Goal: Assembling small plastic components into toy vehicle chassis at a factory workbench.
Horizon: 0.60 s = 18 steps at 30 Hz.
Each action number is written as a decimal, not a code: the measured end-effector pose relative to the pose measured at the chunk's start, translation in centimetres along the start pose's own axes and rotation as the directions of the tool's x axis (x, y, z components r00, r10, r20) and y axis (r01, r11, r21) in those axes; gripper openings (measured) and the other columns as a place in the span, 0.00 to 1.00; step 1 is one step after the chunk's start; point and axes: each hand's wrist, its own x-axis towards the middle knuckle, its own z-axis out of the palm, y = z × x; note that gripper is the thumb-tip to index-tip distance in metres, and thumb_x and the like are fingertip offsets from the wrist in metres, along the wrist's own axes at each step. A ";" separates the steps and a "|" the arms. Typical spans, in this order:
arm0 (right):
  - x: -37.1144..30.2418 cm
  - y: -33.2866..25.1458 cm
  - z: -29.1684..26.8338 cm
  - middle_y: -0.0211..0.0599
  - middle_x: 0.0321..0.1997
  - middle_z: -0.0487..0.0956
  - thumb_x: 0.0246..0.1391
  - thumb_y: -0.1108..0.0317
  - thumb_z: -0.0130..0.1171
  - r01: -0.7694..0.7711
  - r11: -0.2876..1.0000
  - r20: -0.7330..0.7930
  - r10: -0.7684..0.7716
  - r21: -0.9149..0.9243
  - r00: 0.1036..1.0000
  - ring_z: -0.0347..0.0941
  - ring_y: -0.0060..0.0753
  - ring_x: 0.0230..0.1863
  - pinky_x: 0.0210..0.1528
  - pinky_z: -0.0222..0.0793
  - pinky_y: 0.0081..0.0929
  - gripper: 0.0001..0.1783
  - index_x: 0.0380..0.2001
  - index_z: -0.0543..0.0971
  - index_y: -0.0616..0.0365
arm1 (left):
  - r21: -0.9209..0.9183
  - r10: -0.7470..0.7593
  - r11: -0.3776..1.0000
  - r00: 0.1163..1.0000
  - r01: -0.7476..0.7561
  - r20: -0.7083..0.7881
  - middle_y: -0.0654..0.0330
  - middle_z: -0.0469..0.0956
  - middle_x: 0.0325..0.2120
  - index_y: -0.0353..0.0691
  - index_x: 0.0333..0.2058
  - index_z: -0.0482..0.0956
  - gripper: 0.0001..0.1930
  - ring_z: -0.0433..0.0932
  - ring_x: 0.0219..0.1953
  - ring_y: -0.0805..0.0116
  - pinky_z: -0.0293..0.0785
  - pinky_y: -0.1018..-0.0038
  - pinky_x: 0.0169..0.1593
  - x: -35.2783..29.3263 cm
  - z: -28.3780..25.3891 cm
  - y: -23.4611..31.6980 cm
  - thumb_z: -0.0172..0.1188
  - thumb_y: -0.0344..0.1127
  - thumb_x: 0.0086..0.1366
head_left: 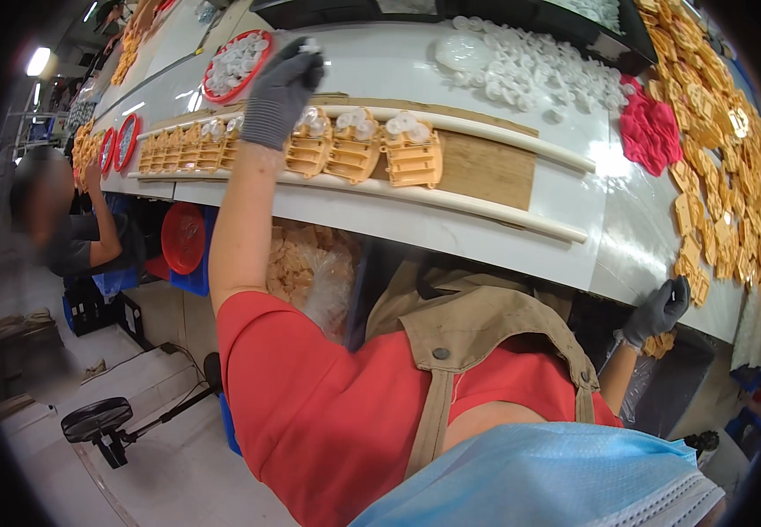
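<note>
My left hand (280,92), in a grey glove, is raised over the far side of the row with its fingers closed on a small white plastic piece (311,45). A red-rimmed tray of similar white pieces (238,65) lies left of it. Below, a row of orange plastic parts (414,162) sits between two white rails (477,209). Several of these parts carry clear round pieces (407,125) at their far ends. My right hand (657,314), also gloved, is curled at the table's near right edge beside loose orange parts; what it holds, if anything, is hidden.
Loose clear pieces (530,66) lie spread at the back, before a black bin (538,19). A pink cloth (649,128) lies by a large heap of orange parts (718,132) on the right. A co-worker (73,220) is at the left. Under the table stands a bagged box (310,272).
</note>
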 end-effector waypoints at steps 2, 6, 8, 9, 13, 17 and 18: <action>0.4 0.1 0.1 0.39 0.44 0.74 0.53 0.79 0.52 -0.011 1.000 -0.006 0.011 -0.014 1.000 0.71 0.28 0.43 0.44 0.66 0.20 0.13 0.43 0.72 0.66 | 0.125 0.114 0.988 0.973 -0.090 -0.203 0.51 0.76 0.36 0.31 0.41 0.74 0.12 0.77 0.36 0.63 0.76 0.75 0.41 0.6 -4.6 2.4 0.56 0.21 0.56; 0.4 0.3 1.1 0.40 0.42 0.76 0.53 0.77 0.53 0.002 0.997 -0.001 -0.002 -0.078 1.000 0.71 0.29 0.42 0.48 0.65 0.22 0.11 0.41 0.74 0.67 | 0.207 0.187 0.972 0.893 -0.108 -0.409 0.51 0.76 0.36 0.30 0.41 0.74 0.14 0.77 0.37 0.61 0.77 0.74 0.40 1.6 -14.9 6.1 0.56 0.19 0.54; 0.5 0.5 0.9 0.40 0.42 0.76 0.52 0.77 0.53 0.076 0.983 0.026 -0.072 -0.169 0.997 0.71 0.29 0.42 0.48 0.65 0.22 0.11 0.40 0.74 0.67 | 0.285 0.244 0.952 0.845 -0.114 -0.475 0.50 0.76 0.36 0.29 0.42 0.73 0.16 0.77 0.37 0.60 0.78 0.73 0.37 2.0 -17.4 6.8 0.56 0.17 0.53; 0.6 0.7 0.8 0.40 0.41 0.76 0.53 0.76 0.53 0.078 0.977 0.019 -0.075 -0.197 0.997 0.71 0.29 0.42 0.48 0.65 0.22 0.11 0.40 0.74 0.67 | 0.349 0.245 0.935 0.829 -0.065 -0.502 0.51 0.76 0.34 0.29 0.42 0.74 0.17 0.78 0.33 0.62 0.78 0.75 0.34 2.4 -17.4 7.0 0.57 0.17 0.51; 0.5 0.5 0.9 0.39 0.40 0.76 0.53 0.76 0.53 0.065 0.975 0.029 -0.060 -0.213 0.998 0.71 0.29 0.41 0.47 0.65 0.22 0.11 0.40 0.75 0.67 | 0.714 0.379 0.694 0.795 0.095 -0.474 0.54 0.79 0.29 0.32 0.42 0.76 0.18 0.79 0.25 0.68 0.76 0.80 0.31 4.7 -18.6 7.9 0.59 0.22 0.49; 0.7 0.8 0.6 0.40 0.39 0.76 0.52 0.76 0.53 0.048 0.959 0.052 -0.034 -0.278 0.998 0.72 0.29 0.40 0.45 0.66 0.23 0.10 0.38 0.75 0.67 | 0.823 0.379 0.500 0.787 0.269 -0.487 0.54 0.78 0.31 0.33 0.42 0.76 0.17 0.78 0.27 0.68 0.77 0.79 0.32 6.2 -20.0 8.0 0.59 0.21 0.50; 0.7 0.7 0.7 0.39 0.39 0.76 0.52 0.76 0.53 0.041 0.954 0.067 -0.022 -0.297 0.998 0.72 0.29 0.39 0.45 0.66 0.22 0.10 0.39 0.75 0.67 | 0.837 0.388 0.474 0.788 0.275 -0.479 0.55 0.79 0.28 0.36 0.42 0.77 0.18 0.78 0.25 0.71 0.75 0.80 0.31 6.4 -20.5 7.9 0.59 0.25 0.49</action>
